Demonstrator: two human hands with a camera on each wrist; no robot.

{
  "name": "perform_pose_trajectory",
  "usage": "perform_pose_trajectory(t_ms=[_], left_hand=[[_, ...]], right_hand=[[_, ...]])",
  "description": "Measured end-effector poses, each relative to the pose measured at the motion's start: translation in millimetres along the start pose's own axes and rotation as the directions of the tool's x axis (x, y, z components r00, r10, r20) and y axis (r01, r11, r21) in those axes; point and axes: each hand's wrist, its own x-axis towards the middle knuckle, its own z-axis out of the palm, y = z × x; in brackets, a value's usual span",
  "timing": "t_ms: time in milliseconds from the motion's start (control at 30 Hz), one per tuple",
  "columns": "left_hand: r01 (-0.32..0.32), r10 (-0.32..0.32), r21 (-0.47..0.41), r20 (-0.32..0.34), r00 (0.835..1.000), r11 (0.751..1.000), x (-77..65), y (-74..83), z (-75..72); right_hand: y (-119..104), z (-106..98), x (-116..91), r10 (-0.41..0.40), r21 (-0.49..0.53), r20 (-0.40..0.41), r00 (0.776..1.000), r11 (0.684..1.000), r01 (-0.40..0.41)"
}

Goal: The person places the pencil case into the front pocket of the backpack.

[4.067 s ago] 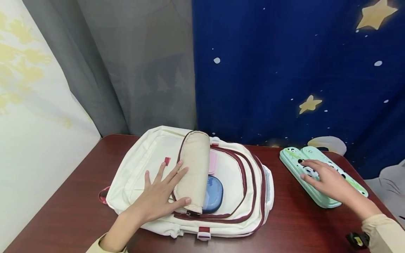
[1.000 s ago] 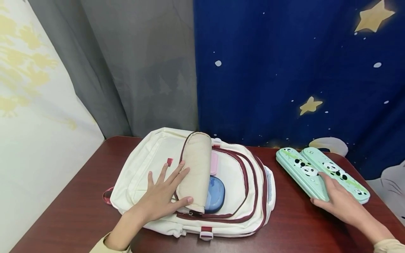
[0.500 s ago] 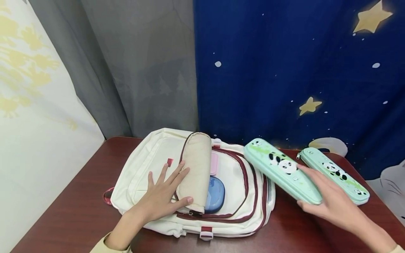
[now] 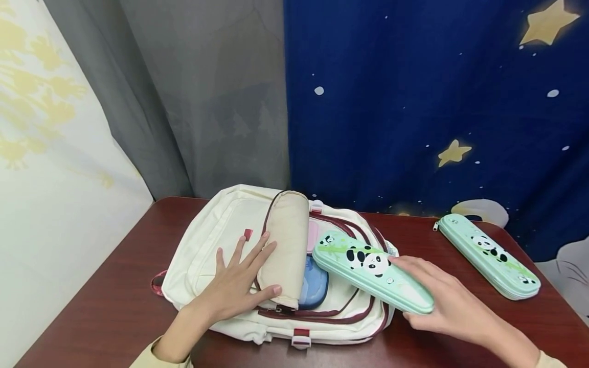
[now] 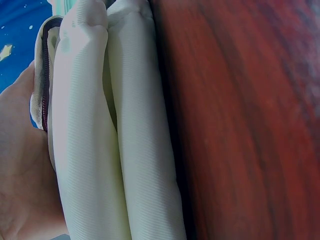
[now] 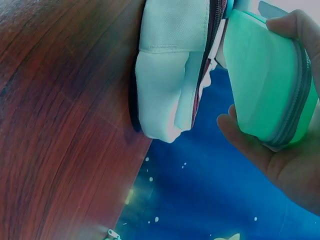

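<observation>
A left hand (image 4: 234, 286), fingers spread, rests on a white fabric backpack (image 4: 213, 230); above its three o'clock side, a right hand (image 4: 448, 301) grips an oblong mint-green panda-print case (image 4: 368, 278).

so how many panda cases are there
2: one mint-green panda case in the right hand, over the cream fabric backpack; another on the red-brown wooden table. The backpack may hide more.

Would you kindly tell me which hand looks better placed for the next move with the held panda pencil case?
The right hand, probably: it grips the mint-green panda pencil case over the cream backpack, while the left hand rests, fingers spread, on its beige flap, apart from the case.
</observation>
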Motion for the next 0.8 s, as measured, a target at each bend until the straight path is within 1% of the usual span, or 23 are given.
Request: perform_pose_trajectory(t_ms=[133, 267, 467, 667, 800], left_hand=[[-0.004, 0.004, -0.004, 0.0, 1.0, 1.0, 0.4, 0.5, -0.3], [-0.009, 0.009, -0.003, -0.002, 1.0, 1.0, 0.6, 0.8, -0.5], [-0.007, 0.007, -0.002, -0.003, 1.0, 1.0, -0.1, 0.0, -0.5], [0.002, -0.002, -0.029, -0.003, 1.0, 1.0, -0.4, -0.6, -0.4], [0.011, -0.011, -0.038, -0.001, 1.0, 0.999, -0.2, -0.9, -0.3]], right_hand=[[-2.1, 1.5, 1.4, -0.005, -0.008, 0.026, 1.0, 1.0, 0.006], [-5.6, 0.5, 2.7, 0.012, -0.015, 0.047, 0.999, 1.0, -0.011], [-9.2, 2.0, 5.0, 0.022, -0.014, 0.052, 0.998, 1.0, -0.021], [-10.7, 7.8, 6.3, 0.034, -0.016, 0.067, 0.997, 0.999, -0.033], [-11.1, 9.9, 7.7, 0.027, -0.009, 0.072, 0.997, 1.0, -0.026]])
